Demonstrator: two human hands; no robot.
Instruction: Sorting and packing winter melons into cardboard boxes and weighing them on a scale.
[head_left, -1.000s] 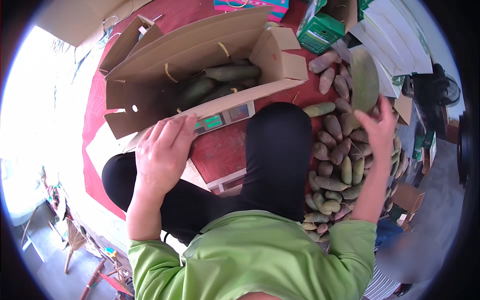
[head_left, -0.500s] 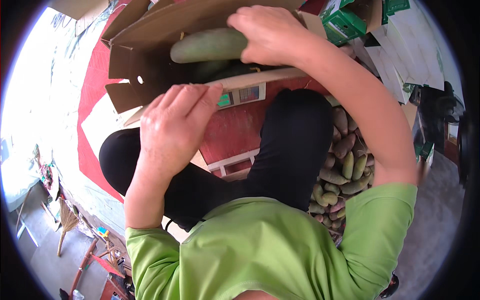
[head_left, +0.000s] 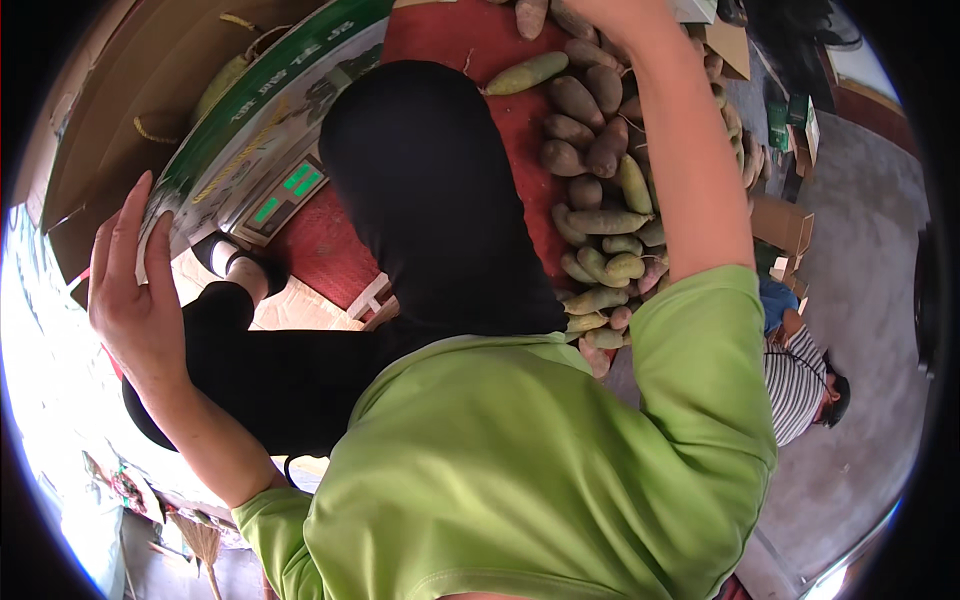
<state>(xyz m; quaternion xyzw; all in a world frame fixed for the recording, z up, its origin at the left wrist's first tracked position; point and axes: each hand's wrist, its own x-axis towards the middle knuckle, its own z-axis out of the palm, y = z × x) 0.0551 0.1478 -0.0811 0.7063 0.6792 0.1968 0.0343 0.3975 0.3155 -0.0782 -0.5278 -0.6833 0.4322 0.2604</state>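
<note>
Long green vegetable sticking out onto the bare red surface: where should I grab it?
Probably the middle of that long green vegetable, from above: it lies sideways, uncovered, with bare red surface along both sides there, while its right end sits close to purplish, rounded vegetables.

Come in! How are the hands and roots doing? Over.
Left hand at carton rim, fingers spread. Right hand out of frame. Knee between carton and root pile.

Straw broom lower left; person in stripes right, near brown carton.
</note>
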